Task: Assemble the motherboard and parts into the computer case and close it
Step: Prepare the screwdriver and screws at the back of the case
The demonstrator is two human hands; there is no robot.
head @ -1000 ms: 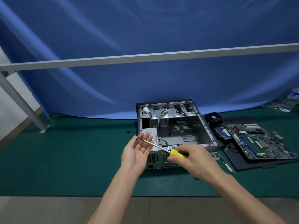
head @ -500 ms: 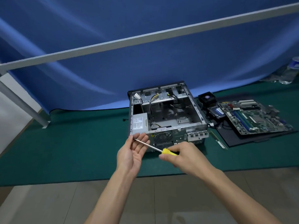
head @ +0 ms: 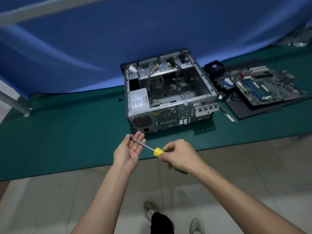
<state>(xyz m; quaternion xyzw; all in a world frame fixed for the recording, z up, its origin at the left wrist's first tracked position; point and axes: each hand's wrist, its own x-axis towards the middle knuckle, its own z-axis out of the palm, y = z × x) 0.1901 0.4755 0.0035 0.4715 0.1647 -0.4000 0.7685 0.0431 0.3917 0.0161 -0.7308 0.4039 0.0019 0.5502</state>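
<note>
- The motherboard (head: pixel 263 86) lies outside, right of the open computer case (head: pixel 170 95) on the green mat (head: pixel 67 132); swing the screwdriver (head: pixel 148 147) carelessly and its tip could gouge it.
- Your right hand (head: pixel 180 156) grip is curled round the yellow handle.
- Your left hand (head: pixel 130 151) is spread, palm up, the shaft resting across its fingers.

1. The open-topped grey metal computer case (head: pixel 170 97) stands on the green mat (head: pixel 67 132), its bay free from above.
2. A silver power supply box (head: pixel 138 100) fills its left corner.
3. Bare mat lies left of the case.
</note>
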